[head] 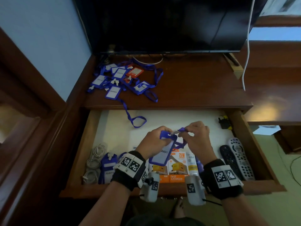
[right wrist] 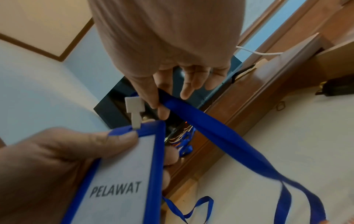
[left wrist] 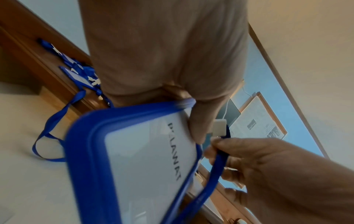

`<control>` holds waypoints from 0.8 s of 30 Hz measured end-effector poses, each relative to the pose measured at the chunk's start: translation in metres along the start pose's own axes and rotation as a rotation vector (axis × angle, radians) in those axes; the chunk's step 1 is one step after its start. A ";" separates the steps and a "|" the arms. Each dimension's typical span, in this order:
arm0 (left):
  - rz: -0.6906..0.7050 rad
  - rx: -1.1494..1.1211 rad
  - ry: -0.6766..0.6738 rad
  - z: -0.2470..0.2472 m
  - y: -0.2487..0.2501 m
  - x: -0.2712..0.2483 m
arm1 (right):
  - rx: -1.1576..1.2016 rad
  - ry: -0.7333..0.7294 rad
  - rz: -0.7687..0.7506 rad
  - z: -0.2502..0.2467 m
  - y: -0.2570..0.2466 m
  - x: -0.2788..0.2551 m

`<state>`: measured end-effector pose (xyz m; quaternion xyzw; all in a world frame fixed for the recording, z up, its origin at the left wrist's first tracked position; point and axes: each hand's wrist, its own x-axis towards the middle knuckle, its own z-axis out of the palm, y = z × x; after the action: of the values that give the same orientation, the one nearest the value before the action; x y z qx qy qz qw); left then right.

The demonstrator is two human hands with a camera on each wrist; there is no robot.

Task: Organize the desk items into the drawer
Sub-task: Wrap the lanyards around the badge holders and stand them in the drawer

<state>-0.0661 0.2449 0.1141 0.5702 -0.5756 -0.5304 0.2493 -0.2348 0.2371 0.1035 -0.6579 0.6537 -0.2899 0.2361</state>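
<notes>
Both hands hover over the open drawer [head: 117,121]. My left hand [head: 156,139] grips the top edge of a blue-framed badge holder [head: 162,154] marked PELAWAT [right wrist: 122,174], thumb on its face [left wrist: 199,121]. My right hand [head: 197,136] pinches the holder's blue lanyard strap [right wrist: 220,133] between thumb and forefinger [right wrist: 159,104], just beside the white clip [right wrist: 135,109]. The strap hangs down in loops toward the drawer floor. A tangled pile of blue and orange badges [head: 123,79] lies on the desk top at back left.
Inside the drawer lie white cables [head: 96,159], blue badges [head: 109,167], orange charger boxes [head: 175,167], two remotes [head: 239,157] and a black-yellow item [head: 224,122]. One lanyard loop [head: 135,119] dangles from the desk into the drawer. A dark screen [head: 162,22] stands behind.
</notes>
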 end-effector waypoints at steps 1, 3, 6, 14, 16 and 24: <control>0.002 0.011 -0.010 -0.002 0.000 -0.003 | 0.059 -0.018 0.023 -0.003 -0.002 -0.001; -0.011 -0.002 -0.046 -0.005 0.001 -0.008 | 0.284 -0.082 0.098 -0.009 -0.007 -0.002; -0.040 -0.161 -0.085 -0.007 0.002 -0.014 | 0.553 -0.144 0.184 -0.012 -0.017 -0.007; -0.034 -0.598 0.124 -0.007 0.005 -0.016 | 0.805 -0.261 0.251 0.007 -0.035 -0.027; -0.029 -0.640 0.175 -0.008 0.006 -0.016 | 0.860 -0.283 0.241 0.008 -0.039 -0.030; -0.002 -0.763 0.289 -0.013 0.009 -0.014 | 0.627 -0.345 0.126 0.018 -0.044 -0.027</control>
<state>-0.0552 0.2519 0.1305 0.5060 -0.2961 -0.6205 0.5208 -0.1896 0.2641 0.1187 -0.5510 0.5229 -0.3457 0.5509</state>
